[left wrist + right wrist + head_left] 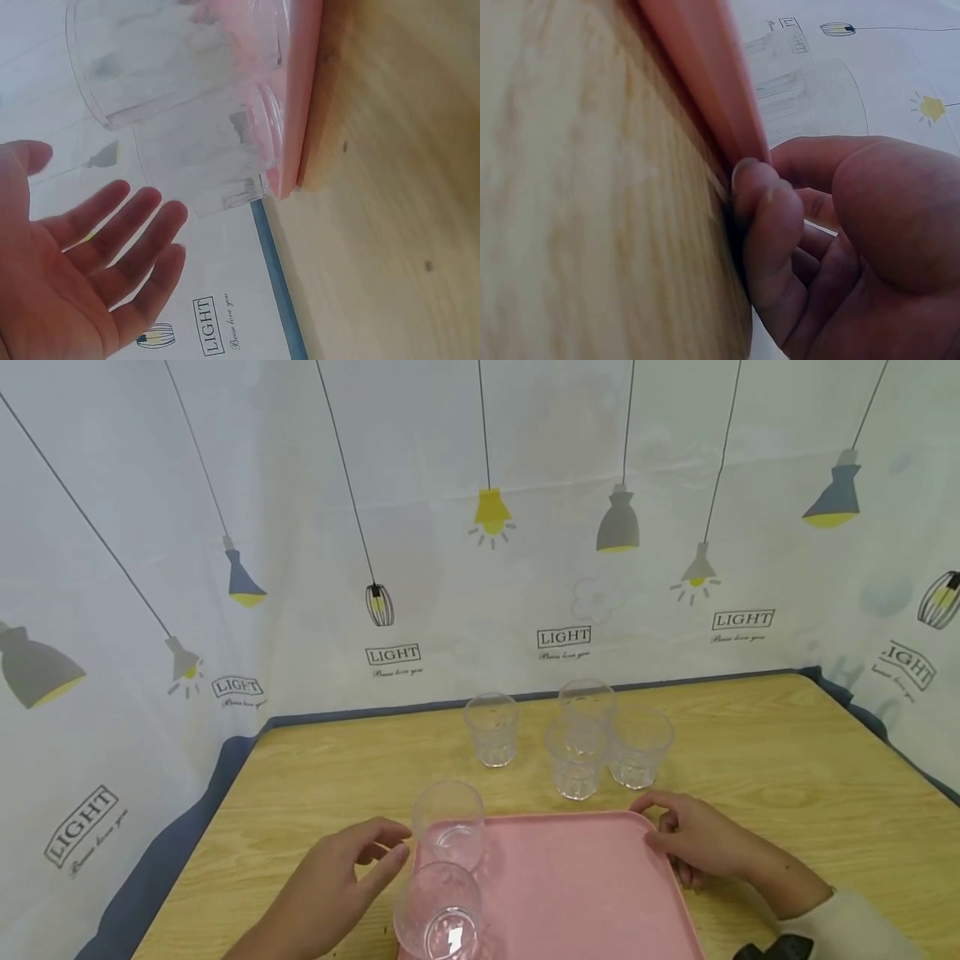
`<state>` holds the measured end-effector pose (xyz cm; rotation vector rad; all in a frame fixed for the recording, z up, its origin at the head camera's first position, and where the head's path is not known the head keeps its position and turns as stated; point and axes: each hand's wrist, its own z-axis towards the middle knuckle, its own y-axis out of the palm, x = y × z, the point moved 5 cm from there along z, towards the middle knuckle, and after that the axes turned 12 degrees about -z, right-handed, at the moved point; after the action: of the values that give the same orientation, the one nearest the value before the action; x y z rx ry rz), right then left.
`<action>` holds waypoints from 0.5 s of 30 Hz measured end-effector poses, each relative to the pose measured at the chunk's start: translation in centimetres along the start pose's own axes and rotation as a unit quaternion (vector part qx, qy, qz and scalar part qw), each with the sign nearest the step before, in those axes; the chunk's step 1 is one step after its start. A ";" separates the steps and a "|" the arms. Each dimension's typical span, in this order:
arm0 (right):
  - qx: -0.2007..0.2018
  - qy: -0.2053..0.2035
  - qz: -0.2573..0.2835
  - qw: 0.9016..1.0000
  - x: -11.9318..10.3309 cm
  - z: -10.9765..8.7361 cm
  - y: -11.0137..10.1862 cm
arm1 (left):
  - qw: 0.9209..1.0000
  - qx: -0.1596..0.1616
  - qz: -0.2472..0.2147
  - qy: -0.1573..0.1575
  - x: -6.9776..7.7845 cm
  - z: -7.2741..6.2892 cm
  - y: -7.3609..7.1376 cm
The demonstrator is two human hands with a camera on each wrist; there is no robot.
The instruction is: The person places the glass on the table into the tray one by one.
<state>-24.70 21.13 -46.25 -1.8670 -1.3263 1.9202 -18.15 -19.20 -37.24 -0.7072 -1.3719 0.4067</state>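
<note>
A pink tray (577, 885) lies on the table. Two clear plastic cups stand upright on its left side, a far cup (448, 827) and a nearer cup (437, 910). Beside them is my left hand (330, 881), its fingers loosely bent with a gap to the cups; the left wrist view shows the palm (67, 292) with nothing in it. At the tray's far right corner my right hand (697, 839) grips the rim between thumb and fingers. From the right wrist camera, curled fingers (772, 217) meet the tray's edge (712, 82).
Behind the tray, several more clear cups stand on the wooden table (345, 768): one cup (492, 731) apart, the others, such as this cup (576, 764), grouped to its right. A white curtain (450, 593) printed with lamps encloses the table's back and sides.
</note>
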 end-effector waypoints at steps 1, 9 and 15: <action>-0.001 0.000 0.000 1.000 0.0 0.0 0.0 | 1.000 0.020 0.008 -0.001 0.1 0.3 -0.2; 0.000 -0.001 -0.004 1.000 0.1 -0.2 -0.2 | 0.998 0.058 0.034 -0.005 -0.1 4.2 -0.9; -0.004 -0.003 0.002 1.000 0.1 -0.1 -0.1 | 0.998 0.040 0.050 -0.009 -0.2 7.1 -1.0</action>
<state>-24.65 21.28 -46.20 -1.8697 -1.3359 1.9262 -25.20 -18.51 -36.44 -0.7098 -1.3322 0.5458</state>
